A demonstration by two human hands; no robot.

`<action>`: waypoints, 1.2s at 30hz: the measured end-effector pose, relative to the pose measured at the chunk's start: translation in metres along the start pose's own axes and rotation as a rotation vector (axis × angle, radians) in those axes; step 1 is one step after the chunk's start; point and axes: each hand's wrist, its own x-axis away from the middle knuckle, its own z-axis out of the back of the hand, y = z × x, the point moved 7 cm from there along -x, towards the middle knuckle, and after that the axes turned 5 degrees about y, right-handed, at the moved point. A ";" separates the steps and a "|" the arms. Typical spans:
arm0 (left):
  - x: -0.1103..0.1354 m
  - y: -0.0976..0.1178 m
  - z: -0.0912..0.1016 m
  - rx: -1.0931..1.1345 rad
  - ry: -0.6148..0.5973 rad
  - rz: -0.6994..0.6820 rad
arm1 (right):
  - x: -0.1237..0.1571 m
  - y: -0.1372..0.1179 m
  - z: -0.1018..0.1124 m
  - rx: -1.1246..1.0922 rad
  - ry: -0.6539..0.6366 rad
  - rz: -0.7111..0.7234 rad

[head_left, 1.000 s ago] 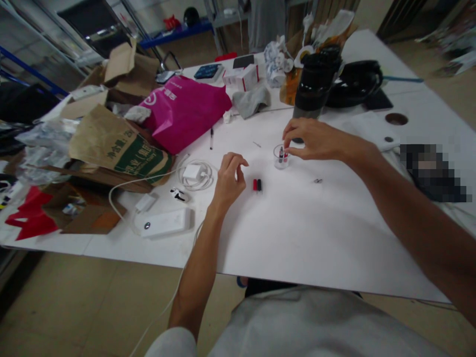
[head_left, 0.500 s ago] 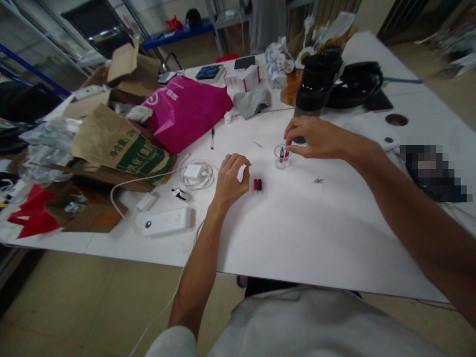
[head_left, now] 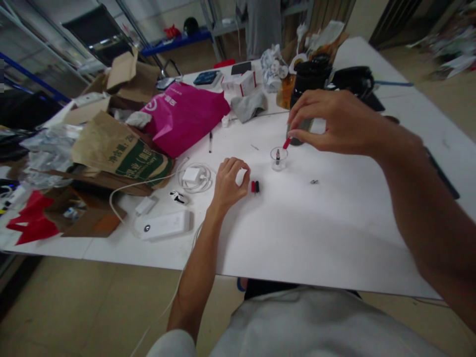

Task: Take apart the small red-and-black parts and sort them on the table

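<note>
My right hand [head_left: 323, 119] pinches a small red plug [head_left: 286, 143] between thumb and fingertips, tilted over the right rim of a clear cup [head_left: 278, 164]. Inside the cup a small black and metallic piece [head_left: 277, 156] stands upright. My left hand [head_left: 231, 181] rests on the white table with its thumb and forefinger curled tip to tip, and nothing shows between them. Just right of it, a small red piece [head_left: 253, 187] and a matching black piece [head_left: 257, 187] lie side by side, thin metal pins toward me. Small metal bits [head_left: 314, 182] lie right of the cup.
A power bank [head_left: 167, 225], coiled white cable [head_left: 195, 178] and pen [head_left: 210, 142] lie at left. Behind them are a magenta bag [head_left: 186, 116], a brown sack [head_left: 122, 148] and cardboard boxes. A dark bottle [head_left: 310, 82] stands behind the cup. A grey cloth [head_left: 249, 106] lies at the back.
My right hand has lifted from the cup and come nearer, bringing the red plug up out of it. My left hand stays in place, its thumb and forefinger closer together.
</note>
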 end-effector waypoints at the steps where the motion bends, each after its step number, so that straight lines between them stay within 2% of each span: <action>1: 0.000 0.001 0.000 0.003 0.002 -0.003 | 0.000 -0.003 0.003 -0.007 0.009 -0.005; 6: -0.001 0.015 0.002 0.033 0.027 -0.030 | 0.003 -0.013 -0.001 -0.094 -0.030 -0.092; 11: 0.000 0.033 0.001 0.089 0.063 -0.065 | 0.004 -0.036 -0.016 -0.164 -0.101 -0.073; 17: 0.002 0.036 -0.002 0.095 0.102 -0.072 | 0.005 -0.056 -0.034 -0.209 -0.136 -0.046; 22: 0.003 0.036 -0.002 0.103 0.131 -0.093 | 0.011 -0.052 -0.042 -0.251 -0.077 -0.071; 28: 0.002 0.041 -0.007 0.082 0.053 -0.129 | 0.049 -0.027 -0.056 -0.389 0.023 -0.254; 36: 0.007 0.070 -0.024 0.119 -0.096 -0.244 | 0.118 -0.003 -0.086 -0.643 0.173 -0.535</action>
